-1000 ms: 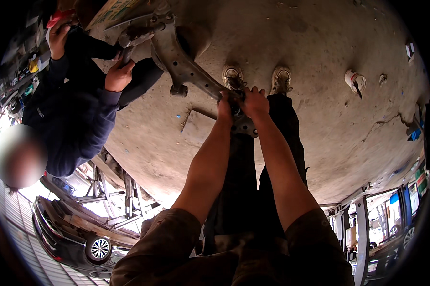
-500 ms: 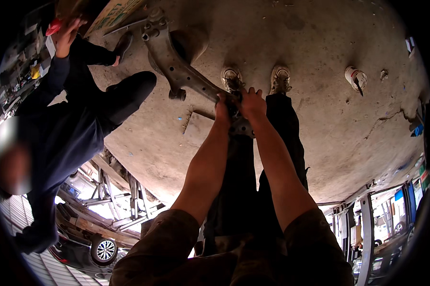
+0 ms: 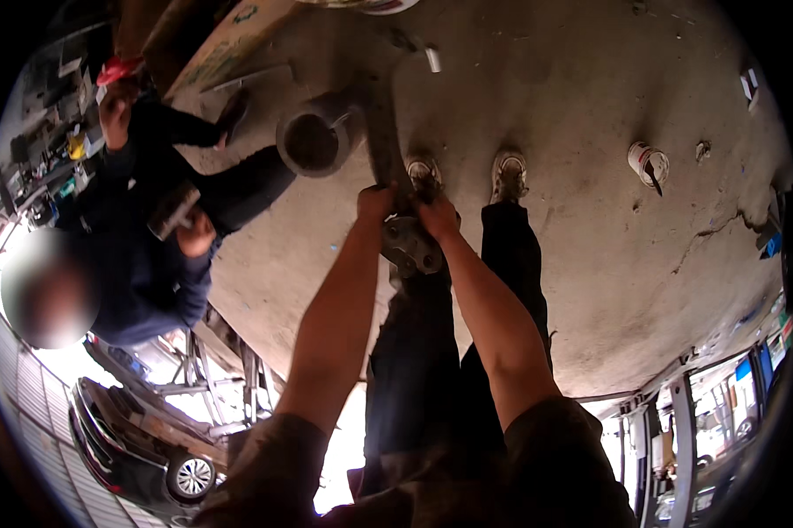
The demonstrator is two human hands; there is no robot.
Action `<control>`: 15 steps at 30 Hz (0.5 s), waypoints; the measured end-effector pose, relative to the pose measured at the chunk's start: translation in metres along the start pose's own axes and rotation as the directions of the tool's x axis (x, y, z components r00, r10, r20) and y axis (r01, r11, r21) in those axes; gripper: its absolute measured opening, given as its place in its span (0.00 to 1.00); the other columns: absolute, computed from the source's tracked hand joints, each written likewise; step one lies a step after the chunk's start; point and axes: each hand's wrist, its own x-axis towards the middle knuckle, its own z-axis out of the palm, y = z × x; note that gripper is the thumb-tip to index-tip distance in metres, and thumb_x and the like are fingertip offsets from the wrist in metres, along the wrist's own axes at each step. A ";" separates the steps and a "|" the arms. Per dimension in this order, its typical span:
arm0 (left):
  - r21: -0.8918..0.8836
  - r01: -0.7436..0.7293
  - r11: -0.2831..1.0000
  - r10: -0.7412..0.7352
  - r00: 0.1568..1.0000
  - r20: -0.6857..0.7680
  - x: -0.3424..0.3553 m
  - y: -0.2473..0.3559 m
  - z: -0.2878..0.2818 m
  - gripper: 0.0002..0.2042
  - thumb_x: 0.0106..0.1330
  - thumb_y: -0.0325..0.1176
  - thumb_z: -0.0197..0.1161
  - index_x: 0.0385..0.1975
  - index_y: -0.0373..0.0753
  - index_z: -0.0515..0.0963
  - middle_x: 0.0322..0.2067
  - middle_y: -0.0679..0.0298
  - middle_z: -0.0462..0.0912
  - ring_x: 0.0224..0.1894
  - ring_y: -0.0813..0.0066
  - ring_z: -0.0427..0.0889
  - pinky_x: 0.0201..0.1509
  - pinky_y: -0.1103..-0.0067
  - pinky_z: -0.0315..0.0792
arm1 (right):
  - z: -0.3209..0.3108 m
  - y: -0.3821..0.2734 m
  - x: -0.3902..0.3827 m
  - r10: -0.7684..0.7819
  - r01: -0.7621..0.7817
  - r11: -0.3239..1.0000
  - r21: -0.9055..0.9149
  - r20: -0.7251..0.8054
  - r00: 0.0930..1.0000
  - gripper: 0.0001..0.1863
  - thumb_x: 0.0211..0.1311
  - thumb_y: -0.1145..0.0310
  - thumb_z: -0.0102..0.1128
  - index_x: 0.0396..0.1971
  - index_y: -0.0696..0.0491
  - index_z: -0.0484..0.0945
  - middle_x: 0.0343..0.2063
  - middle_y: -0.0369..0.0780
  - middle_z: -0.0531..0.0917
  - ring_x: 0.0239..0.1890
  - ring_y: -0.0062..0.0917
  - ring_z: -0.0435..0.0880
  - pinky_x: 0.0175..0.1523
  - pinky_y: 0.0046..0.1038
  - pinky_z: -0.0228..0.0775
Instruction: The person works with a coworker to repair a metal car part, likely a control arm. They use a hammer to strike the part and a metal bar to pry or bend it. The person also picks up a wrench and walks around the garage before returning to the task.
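A dark metal suspension control arm [image 3: 381, 145] stretches away from me over the concrete floor, its near end a plate with bolt holes by my leg. My left hand [image 3: 376, 202] grips its left side. On the other side, my right hand [image 3: 436, 214] is closed round the same arm. A thick hollow metal cylinder [image 3: 285, 148] sits just left of the arm's far part. At the left, another person in dark clothes [image 3: 150, 264] holds a hammer [image 3: 176, 211] in one hand. Blur obscures the arm's far end.
A can with a brush-like handle in it [image 3: 647, 165] is on the floor at the right. A cardboard box [image 3: 229, 53] lies at the far left, beside a thin metal rod [image 3: 248, 77]. The co-worker's red object [image 3: 119, 69] is unclear. A parked car [image 3: 141, 466] shows lower left.
The control arm has swung from pointing far left to pointing nearly straight ahead, both hands moving with it. The cylinder's opening now shows. The co-worker's hammer has come into view.
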 end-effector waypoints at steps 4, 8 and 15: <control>0.013 -0.008 1.000 0.003 0.941 0.339 0.032 0.011 0.011 0.23 0.55 0.49 0.67 0.41 0.34 0.83 0.38 0.54 0.86 0.42 0.63 0.84 0.45 0.71 0.75 | 0.004 0.019 0.022 0.233 -0.255 0.950 -0.180 -0.136 0.963 0.27 0.59 0.46 0.56 0.49 0.53 0.79 0.50 0.50 0.80 0.57 0.46 0.74 0.59 0.45 0.65; -0.044 -0.155 0.987 0.159 0.883 0.441 0.059 -0.028 0.064 0.25 0.56 0.46 0.67 0.45 0.28 0.80 0.38 0.51 0.85 0.39 0.65 0.84 0.43 0.73 0.76 | -0.016 0.040 0.019 0.276 -0.320 0.913 -0.255 -0.192 0.942 0.24 0.61 0.49 0.56 0.48 0.52 0.79 0.46 0.48 0.80 0.53 0.46 0.74 0.56 0.50 0.66; -0.397 0.325 0.858 0.063 0.700 0.711 0.003 0.008 0.095 0.25 0.66 0.47 0.63 0.54 0.32 0.74 0.45 0.57 0.82 0.45 0.69 0.82 0.50 0.73 0.76 | -0.079 0.020 0.002 0.308 -0.366 0.841 -0.397 -0.204 0.929 0.21 0.62 0.51 0.55 0.47 0.51 0.77 0.53 0.47 0.71 0.59 0.49 0.64 0.54 0.48 0.71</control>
